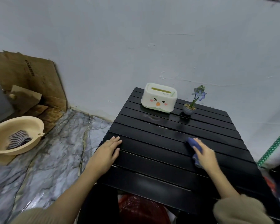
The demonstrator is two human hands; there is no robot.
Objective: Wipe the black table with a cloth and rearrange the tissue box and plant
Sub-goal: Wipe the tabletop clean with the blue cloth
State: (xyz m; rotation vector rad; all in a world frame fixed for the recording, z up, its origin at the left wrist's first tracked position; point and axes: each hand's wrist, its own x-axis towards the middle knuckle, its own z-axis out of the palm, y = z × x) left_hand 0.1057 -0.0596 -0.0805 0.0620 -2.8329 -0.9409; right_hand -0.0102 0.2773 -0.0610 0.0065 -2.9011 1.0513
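Mid-frame, our right hand (205,155) presses the blue cloth (194,147) flat on the black bench (160,143), left hand (107,151) spread bracing; we'd wipe along the slats toward tissue box (159,97) and plant (191,102) up top.

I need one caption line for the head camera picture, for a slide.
Right hand wipes the black slatted table with a blue cloth; left hand rests flat.
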